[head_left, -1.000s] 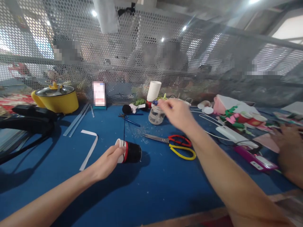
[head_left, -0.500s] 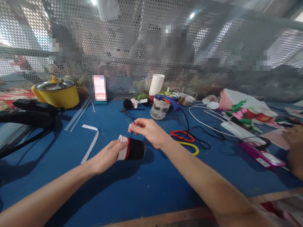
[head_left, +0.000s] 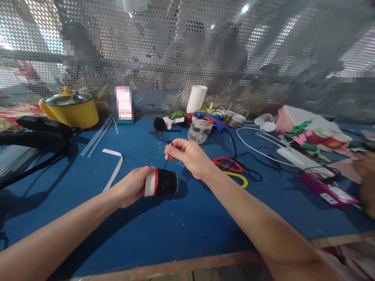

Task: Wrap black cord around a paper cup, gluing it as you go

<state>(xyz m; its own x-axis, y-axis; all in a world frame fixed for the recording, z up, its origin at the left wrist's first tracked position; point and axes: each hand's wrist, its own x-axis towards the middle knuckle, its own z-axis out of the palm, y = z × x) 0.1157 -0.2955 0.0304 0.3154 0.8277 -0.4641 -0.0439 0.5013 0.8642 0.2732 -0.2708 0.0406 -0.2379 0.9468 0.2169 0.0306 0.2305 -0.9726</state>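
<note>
My left hand (head_left: 133, 186) is wrapped round the white rim end of a paper cup (head_left: 161, 182) lying on its side, its body wound in black yarn with a red band. My right hand (head_left: 190, 157) pinches a black yarn strand (head_left: 167, 159) that runs down to the cup. Both hands hover just above the blue table (head_left: 175, 226). Just right of my right hand lie the red and yellow scissors (head_left: 231, 169), and behind them a blue glue gun (head_left: 212, 118) rests beside a clear jar (head_left: 199, 130).
A yellow pot (head_left: 71, 110) stands at the back left, a phone (head_left: 124, 103) against the perforated screen, a white cup stack (head_left: 196, 98) behind the jar. White paper strip (head_left: 113, 168) lies left. Another person's hand (head_left: 366, 183), a pink phone (head_left: 329, 190) and craft pieces sit right.
My right hand came back from the glue gun at the jar, took the black strand and lifted it over the cup. My left hand turned the cup slightly.
</note>
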